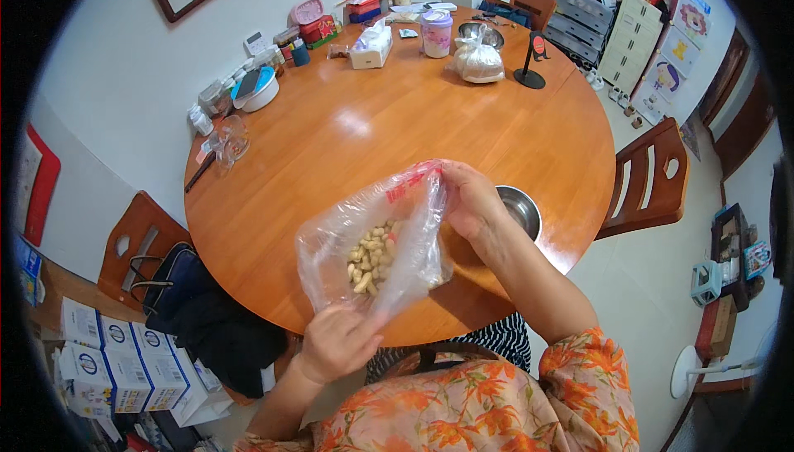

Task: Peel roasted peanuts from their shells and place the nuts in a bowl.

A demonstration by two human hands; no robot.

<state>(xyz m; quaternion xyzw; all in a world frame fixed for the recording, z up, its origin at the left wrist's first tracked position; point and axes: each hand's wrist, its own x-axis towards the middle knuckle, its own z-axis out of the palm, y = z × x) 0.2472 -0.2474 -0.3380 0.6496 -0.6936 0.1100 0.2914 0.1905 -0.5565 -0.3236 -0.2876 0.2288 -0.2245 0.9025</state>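
Observation:
A clear plastic bag (pixel 322 245) with red print is held at the near side of the round table. Peanuts in their shells (pixel 364 266) lie inside it, showing through its wide mouth. My left hand (pixel 337 343) pinches the bag's near edge at the lower left. My right hand (pixel 473 197) grips the far right edge, fingers closed round the plastic. Just right of my right wrist stands a steel bowl (pixel 521 210), partly hidden behind my forearm, so its contents cannot be made out.
The round wooden table (pixel 289 146) carries a tissue box (pixel 370 48), a purple-lidded container (pixel 436 34), a tied plastic bag (pixel 477 62) and a black phone stand (pixel 529 71) toward its far side. Jars and boxes line the wall at left. Wooden chairs (pixel 649 175) stand around it.

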